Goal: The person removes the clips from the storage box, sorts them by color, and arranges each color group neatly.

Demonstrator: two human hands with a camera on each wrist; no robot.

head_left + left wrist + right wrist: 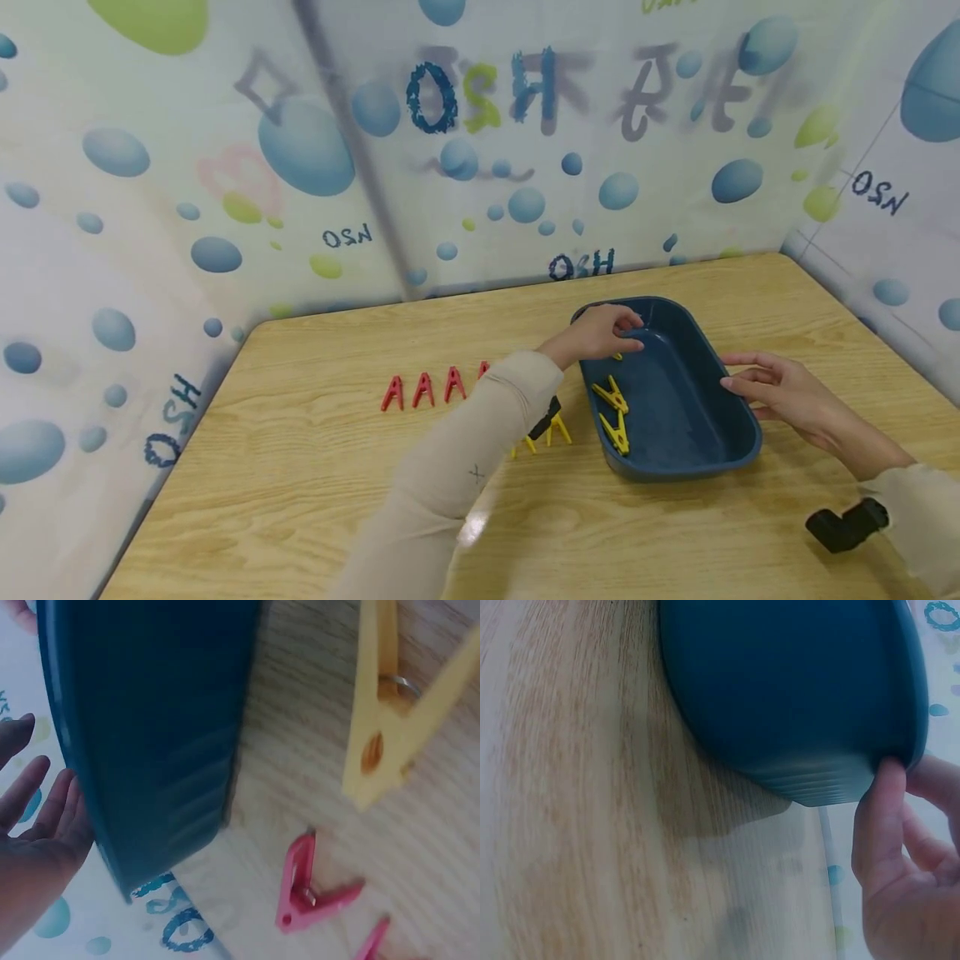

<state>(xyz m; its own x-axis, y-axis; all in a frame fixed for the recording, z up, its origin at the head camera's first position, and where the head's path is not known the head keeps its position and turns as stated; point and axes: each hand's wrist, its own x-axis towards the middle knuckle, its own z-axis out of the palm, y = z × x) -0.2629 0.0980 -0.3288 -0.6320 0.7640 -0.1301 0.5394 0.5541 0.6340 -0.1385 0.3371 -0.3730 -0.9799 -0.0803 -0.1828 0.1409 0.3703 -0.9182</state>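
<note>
A dark blue plastic bin stands on the wooden table with yellow clothespins lying along its left side inside. Over its far left rim reaches my left hand, thumb and fingers apart, with nothing visible between them. One yellow clothespin shows just below that hand. My right hand is at the bin's right rim; in the right wrist view its thumb touches the rim, fingers loosely extended. In the left wrist view a yellow clothespin lies on the table beside the bin's wall.
Red clothespins stand in a row on the table left of the bin. A few yellow clothespins lie nearer, partly hidden by my left sleeve. A patterned curtain with blue and green drops hangs behind the table.
</note>
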